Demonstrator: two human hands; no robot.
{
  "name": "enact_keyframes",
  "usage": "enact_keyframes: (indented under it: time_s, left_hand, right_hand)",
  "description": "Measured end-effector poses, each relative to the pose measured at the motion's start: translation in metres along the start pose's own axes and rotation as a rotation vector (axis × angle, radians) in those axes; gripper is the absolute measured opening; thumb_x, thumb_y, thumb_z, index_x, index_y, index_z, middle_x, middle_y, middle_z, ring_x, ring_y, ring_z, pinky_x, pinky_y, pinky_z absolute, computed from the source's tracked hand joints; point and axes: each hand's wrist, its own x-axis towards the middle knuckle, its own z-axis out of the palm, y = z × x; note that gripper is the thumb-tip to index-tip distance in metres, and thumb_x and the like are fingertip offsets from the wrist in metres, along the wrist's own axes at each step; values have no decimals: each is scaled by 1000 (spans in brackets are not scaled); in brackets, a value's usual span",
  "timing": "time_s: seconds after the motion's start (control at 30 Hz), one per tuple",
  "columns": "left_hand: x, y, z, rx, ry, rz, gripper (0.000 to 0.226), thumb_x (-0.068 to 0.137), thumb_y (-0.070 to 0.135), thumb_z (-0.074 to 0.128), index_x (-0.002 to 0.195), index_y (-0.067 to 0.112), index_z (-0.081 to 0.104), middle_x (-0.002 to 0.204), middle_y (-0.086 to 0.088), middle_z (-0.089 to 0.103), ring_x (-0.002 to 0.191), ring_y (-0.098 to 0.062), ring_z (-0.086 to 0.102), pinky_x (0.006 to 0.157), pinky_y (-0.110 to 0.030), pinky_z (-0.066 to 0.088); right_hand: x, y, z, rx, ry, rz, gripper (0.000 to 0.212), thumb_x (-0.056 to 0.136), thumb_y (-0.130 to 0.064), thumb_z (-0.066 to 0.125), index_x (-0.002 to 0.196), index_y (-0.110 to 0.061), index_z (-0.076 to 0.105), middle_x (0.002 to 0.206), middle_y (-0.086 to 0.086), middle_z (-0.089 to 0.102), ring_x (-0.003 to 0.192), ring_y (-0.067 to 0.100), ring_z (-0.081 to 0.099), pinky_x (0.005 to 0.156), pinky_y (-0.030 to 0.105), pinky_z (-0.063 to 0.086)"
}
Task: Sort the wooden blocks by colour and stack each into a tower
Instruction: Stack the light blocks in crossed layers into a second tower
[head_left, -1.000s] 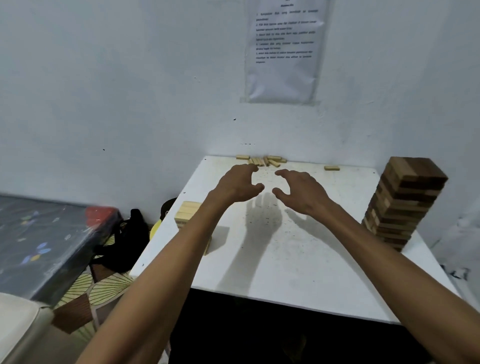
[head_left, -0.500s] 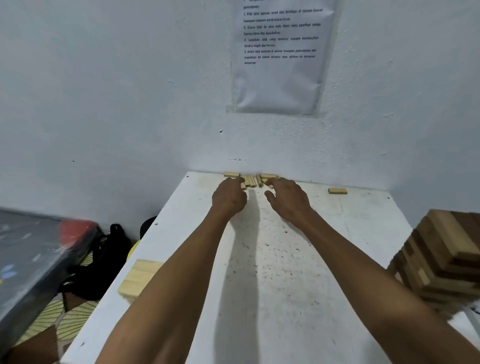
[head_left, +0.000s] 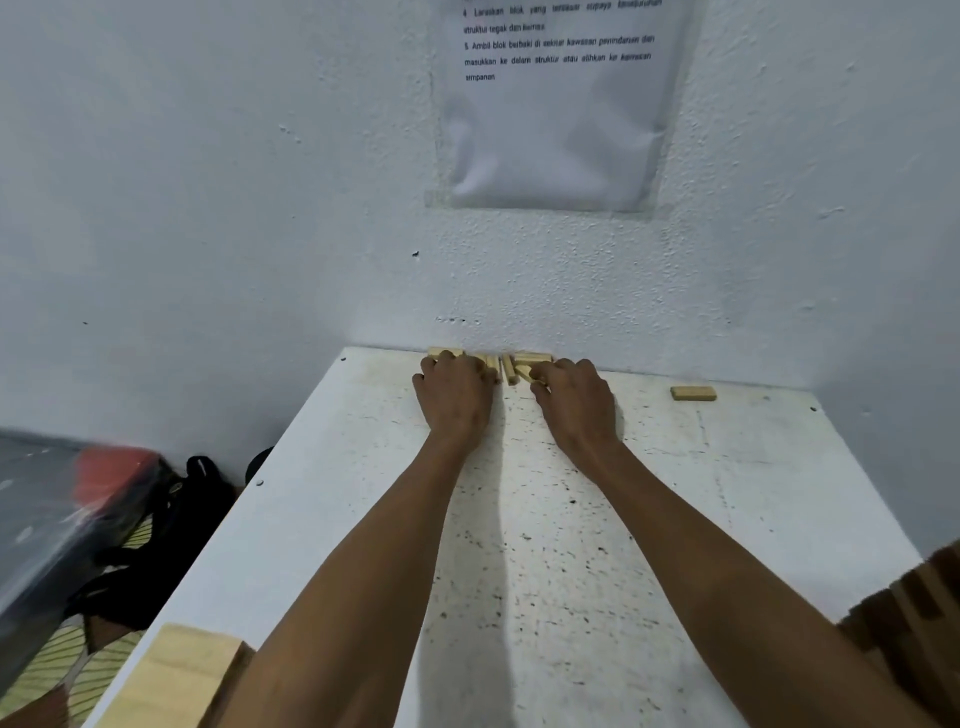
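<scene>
At seven o'clock on the table (head_left: 727, 493) stands the light tower (head_left: 182, 670). At twelve o'clock, by the wall (head_left: 260, 208), the left hand (head_left: 457, 400) bends over the pale blocks (head_left: 511, 366), and the right hand (head_left: 576, 405) too; their fingertips are hidden, so I cannot tell if they grip. Pulling back fast, the right arm (head_left: 727, 545) might bump the dark tower (head_left: 914, 623) at four o'clock.
</scene>
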Motion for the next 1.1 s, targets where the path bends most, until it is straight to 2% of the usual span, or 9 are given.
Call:
enact_keyframes:
  time_s: [0.2,0.37,0.47,0.57,0.67,0.8,0.97,1.1]
  left_hand:
    - [-8,4,-7,-130,-31,-17,26,104,27,55,112,22,79,114,-9,71,117,-30,54,83,-39,46]
    - [-37,-6,-9,-183,-14,83,27,102,27,56,115,19,79,117,-7,71,118,-30,52,80,-38,48]
    - [-51,-11,-9,-207,2,54,27,103,24,55,118,19,78,118,-6,71,118,-28,52,82,-39,51]
    - [-68,-13,-17,-290,16,14,25,100,15,57,112,14,79,117,-6,71,114,-28,53,79,-35,48]
    - [-92,-16,-25,-380,30,12,20,94,16,66,107,14,80,115,-3,71,110,-25,55,76,-31,43]
    - [-130,-24,-35,-428,-17,82,17,85,17,70,100,13,76,103,-4,71,101,-26,59,73,-29,39]
    - [-187,-33,-61,-500,14,214,24,83,40,72,94,18,71,91,6,64,90,-18,54,70,-24,33]
    - [-235,-41,-82,-508,-18,272,17,81,23,74,98,19,73,96,7,66,94,-17,55,72,-18,35]
  right_hand:
    - [-12,2,-4,97,58,71,18,95,-10,64,108,-12,75,104,9,73,101,32,58,72,42,53]
    - [-37,2,-9,101,96,103,15,94,-13,67,106,-12,76,98,8,73,98,30,59,68,39,52]
    - [-55,1,-16,129,104,109,16,94,-13,67,107,-14,75,98,5,73,98,27,59,68,39,52]
    - [-75,-3,-28,147,111,113,17,95,-13,67,109,-14,75,99,5,73,98,26,60,69,37,51]
    - [-96,-6,-43,184,124,112,17,95,-13,66,110,-14,75,100,5,72,98,26,60,71,39,53]
    - [-136,-13,-62,215,123,89,17,93,-14,67,108,-15,75,100,3,72,95,24,61,69,38,52]
    - [-206,-20,-89,251,122,59,13,91,-14,67,102,-18,74,94,-2,71,89,22,59,65,37,50]
    - [-259,-22,-101,262,78,26,16,88,-12,69,102,-19,73,96,-5,70,92,21,61,69,38,52]
